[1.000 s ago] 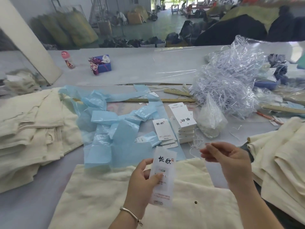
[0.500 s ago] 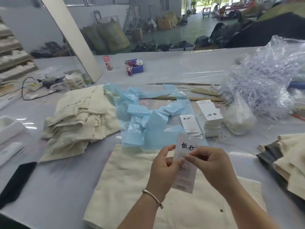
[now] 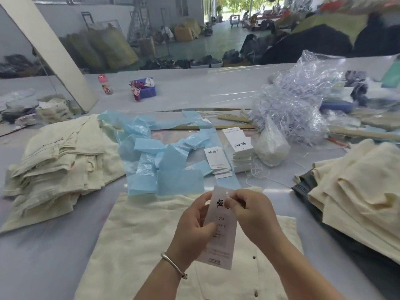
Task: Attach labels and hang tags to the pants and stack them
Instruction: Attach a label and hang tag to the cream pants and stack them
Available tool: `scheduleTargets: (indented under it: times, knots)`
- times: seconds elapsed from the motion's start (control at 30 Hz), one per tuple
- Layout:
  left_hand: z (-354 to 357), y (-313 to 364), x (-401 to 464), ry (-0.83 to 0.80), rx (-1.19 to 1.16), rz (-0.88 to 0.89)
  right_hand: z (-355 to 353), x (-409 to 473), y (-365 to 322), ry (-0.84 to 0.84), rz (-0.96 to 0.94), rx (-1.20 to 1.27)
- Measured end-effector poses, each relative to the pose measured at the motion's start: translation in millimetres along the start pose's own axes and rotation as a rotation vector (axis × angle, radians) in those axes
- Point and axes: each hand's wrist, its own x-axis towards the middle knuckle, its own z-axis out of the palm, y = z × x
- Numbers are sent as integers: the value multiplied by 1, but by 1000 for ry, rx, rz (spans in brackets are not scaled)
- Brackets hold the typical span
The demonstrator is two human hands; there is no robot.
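Head view: left hand [image 3: 194, 226] grips an upright hang tag [image 3: 218, 239] by its long edge; right hand [image 3: 249, 211] fingers pinch its top, beside the hole, above the pants [image 3: 134, 241].

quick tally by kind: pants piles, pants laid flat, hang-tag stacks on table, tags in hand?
Pants piles: 2, left pile and right pile
Flat pants: 1
Hang-tag stacks: 2, tall stack and low stack
Held tag: 1, pinched by left hand and right hand
Total: 6

Cream pants [image 3: 134, 230], white hang tag [image 3: 218, 239] (black lettering)
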Motion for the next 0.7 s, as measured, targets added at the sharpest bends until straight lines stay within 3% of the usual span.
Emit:
scheduleTargets:
  times: [0.23, 0.43, 0.57, 0.7]
  knots:
    - [16, 10, 1, -128, 19, 71, -18, -7, 10, -28, 90, 106]
    - [25, 11, 1, -124, 24, 77, -28, -17, 16, -21, 148, 167]
    - [28, 9, -2, -135, 52, 78, -35, -25, 21, -30, 92, 97]
    - [30, 12, 1, -97, -92, 15, -37, -31, 24, -13, 49, 98]
